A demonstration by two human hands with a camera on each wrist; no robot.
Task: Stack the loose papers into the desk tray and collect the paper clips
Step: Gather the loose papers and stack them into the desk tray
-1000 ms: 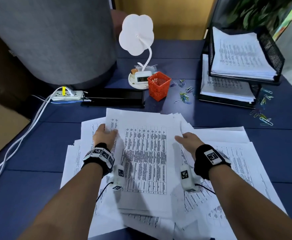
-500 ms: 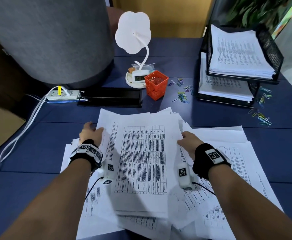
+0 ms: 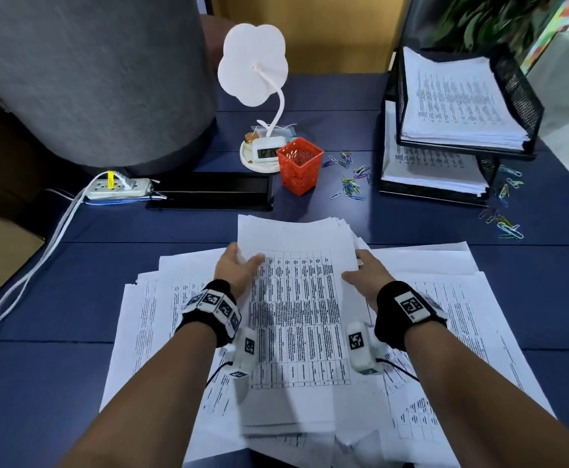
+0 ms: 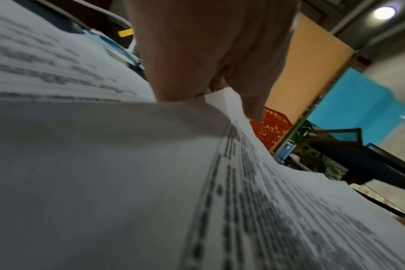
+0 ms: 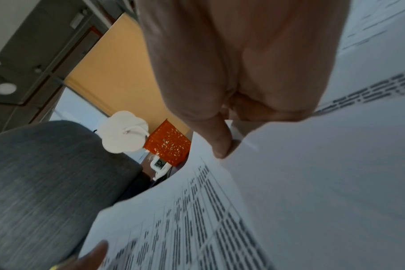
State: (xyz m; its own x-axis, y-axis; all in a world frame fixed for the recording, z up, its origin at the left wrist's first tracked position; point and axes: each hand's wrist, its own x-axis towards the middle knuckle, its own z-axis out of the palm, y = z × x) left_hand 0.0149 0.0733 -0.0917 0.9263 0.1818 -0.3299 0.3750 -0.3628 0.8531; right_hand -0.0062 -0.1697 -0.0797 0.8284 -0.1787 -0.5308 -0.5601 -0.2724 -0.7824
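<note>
both hands grip one sheaf of papers (image 3: 296,298) mid-desk: left hand (image 3: 239,266) on its left edge, right hand (image 3: 365,275) on its right, thumbs on top. keep it level, square edges, then carry to desk tray (image 3: 516,86) far right. paper clips (image 3: 349,184) wait.

Bare forearms, no sleeves. Left hand (image 3: 237,270) and right hand (image 3: 365,276) ungloved. Each wrist wears a black fabric wristband. Left wristband (image 3: 210,310) carries a row of white square tiles with black fiducial patterns; right wristband (image 3: 408,312) shows one larger white tile, same kind of marker. A white camera module sits on the inner side of each wrist, left (image 3: 244,358), right (image 3: 360,352), tagged too. Thin black cable runs from each module.
</note>
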